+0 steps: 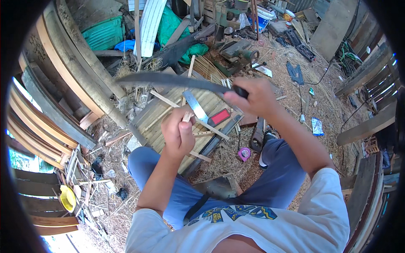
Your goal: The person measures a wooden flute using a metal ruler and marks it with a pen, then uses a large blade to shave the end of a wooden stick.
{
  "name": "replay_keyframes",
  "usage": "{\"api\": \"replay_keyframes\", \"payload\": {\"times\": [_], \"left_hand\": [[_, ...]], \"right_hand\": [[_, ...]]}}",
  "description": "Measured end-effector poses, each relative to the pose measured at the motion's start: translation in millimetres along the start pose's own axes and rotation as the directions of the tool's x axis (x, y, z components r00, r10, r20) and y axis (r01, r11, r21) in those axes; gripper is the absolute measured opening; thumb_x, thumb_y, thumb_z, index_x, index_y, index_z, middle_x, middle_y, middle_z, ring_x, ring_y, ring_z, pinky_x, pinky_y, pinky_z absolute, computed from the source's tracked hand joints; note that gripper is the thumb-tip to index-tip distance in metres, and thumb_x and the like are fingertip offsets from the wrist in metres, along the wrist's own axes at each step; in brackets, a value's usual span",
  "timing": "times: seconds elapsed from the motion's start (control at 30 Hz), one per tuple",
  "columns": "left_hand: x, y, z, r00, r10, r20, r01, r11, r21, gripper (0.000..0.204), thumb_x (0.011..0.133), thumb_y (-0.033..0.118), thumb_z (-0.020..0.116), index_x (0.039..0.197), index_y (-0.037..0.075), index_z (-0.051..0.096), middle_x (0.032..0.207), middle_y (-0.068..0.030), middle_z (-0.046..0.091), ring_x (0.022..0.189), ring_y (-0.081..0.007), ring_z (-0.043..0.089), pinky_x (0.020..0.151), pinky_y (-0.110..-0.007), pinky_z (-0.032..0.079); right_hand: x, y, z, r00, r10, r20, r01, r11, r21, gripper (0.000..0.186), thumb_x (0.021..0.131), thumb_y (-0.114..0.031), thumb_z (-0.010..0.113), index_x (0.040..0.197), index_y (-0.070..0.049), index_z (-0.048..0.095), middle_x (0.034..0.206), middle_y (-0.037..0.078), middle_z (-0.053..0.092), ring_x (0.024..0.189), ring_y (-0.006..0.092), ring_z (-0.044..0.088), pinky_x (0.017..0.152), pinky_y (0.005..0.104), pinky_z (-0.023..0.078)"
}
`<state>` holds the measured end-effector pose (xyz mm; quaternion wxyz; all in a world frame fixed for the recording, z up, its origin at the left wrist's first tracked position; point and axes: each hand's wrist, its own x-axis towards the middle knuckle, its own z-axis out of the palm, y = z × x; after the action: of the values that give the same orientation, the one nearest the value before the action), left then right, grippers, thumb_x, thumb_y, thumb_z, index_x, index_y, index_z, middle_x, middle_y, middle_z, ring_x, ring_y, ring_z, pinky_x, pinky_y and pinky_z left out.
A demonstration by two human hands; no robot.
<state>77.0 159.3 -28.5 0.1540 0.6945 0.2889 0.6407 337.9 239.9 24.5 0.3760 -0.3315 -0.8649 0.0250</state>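
Observation:
My right hand [255, 98] is closed round the dark handle of a machete [166, 79]. Its long, slightly curved blade reaches left across the view, raised above a low slatted wooden platform [158, 137]. My left hand [177, 133] is shut on a thin piece of wood [187, 116], whose pale end pokes out at the top of the fist; the rest is hidden by my fingers. Blade and wood appear apart. Beyond my left hand a square with a metal blade and red handle [220, 117] lies on the platform, among several narrow wooden strips [217, 130].
A pink tape measure [244, 154] lies on the shaving-strewn ground near my right foot. A green metal vise-like machine [240, 55] stands farther off. Long planks [71, 63] lean at the left, above a yellow plastic thing [67, 198]. A cable [327, 71] trails at the right.

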Motion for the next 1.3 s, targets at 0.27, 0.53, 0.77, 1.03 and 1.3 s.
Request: {"api": "replay_keyframes", "payload": {"times": [0.27, 0.53, 0.77, 1.03, 1.3], "left_hand": [[13, -9, 3, 0.954, -0.286, -0.094, 0.29, 0.956, 0.031, 0.05, 0.116, 0.049, 0.04, 0.096, 0.005, 0.052, 0.075, 0.0024, 0.045, 0.065, -0.0052, 0.035, 0.057, -0.026, 0.026], [15, -17, -3, 0.963, -0.23, -0.142, 0.22, 0.972, -0.081, 0.041, 0.117, 0.037, 0.044, 0.106, 0.001, 0.061, 0.078, -0.0005, 0.056, 0.066, -0.0077, 0.047, 0.058, -0.027, 0.036], [7, -22, -2, 0.976, -0.184, -0.114, 0.182, 0.983, -0.03, 0.052, 0.116, 0.048, 0.041, 0.119, 0.0, 0.059, 0.083, 0.0003, 0.051, 0.066, -0.0046, 0.039, 0.056, -0.023, 0.029], [9, -11, 0, 0.978, -0.178, -0.107, 0.176, 0.984, -0.022, 0.054, 0.116, 0.049, 0.042, 0.119, -0.002, 0.061, 0.084, -0.0005, 0.054, 0.068, -0.0049, 0.041, 0.059, -0.023, 0.03], [7, -13, -1, 0.983, -0.157, -0.092, 0.156, 0.988, -0.022, 0.052, 0.116, 0.046, 0.041, 0.121, -0.002, 0.061, 0.083, -0.0001, 0.054, 0.068, -0.0047, 0.04, 0.059, -0.023, 0.031]], "right_hand": [[-6, -2, -3, 0.962, 0.261, 0.082, -0.269, 0.958, 0.105, 0.052, 0.094, -0.053, 0.077, 0.078, -0.004, 0.066, 0.06, 0.015, 0.058, 0.054, 0.0362, 0.059, 0.054, 0.0442, 0.046], [-10, -6, 3, 0.999, 0.038, -0.016, -0.037, 0.998, 0.06, 0.051, 0.086, -0.058, 0.085, 0.086, -0.01, 0.067, 0.065, 0.011, 0.059, 0.058, 0.0321, 0.064, 0.056, 0.0419, 0.048], [-12, -5, 13, 1.0, -0.015, -0.021, 0.016, 0.999, 0.031, 0.062, 0.075, -0.069, 0.086, 0.085, -0.011, 0.066, 0.065, 0.01, 0.059, 0.059, 0.0331, 0.064, 0.055, 0.041, 0.048], [-13, -4, 12, 0.997, -0.065, -0.031, 0.066, 0.997, 0.025, 0.066, 0.072, -0.069, 0.086, 0.093, -0.008, 0.068, 0.067, 0.006, 0.056, 0.059, 0.0297, 0.059, 0.056, 0.0385, 0.046], [-11, -6, 17, 0.995, -0.05, -0.089, 0.053, 0.998, 0.034, 0.054, 0.082, -0.057, 0.086, 0.097, -0.008, 0.068, 0.076, 0.011, 0.064, 0.07, 0.0335, 0.066, 0.061, 0.0426, 0.049]]}}
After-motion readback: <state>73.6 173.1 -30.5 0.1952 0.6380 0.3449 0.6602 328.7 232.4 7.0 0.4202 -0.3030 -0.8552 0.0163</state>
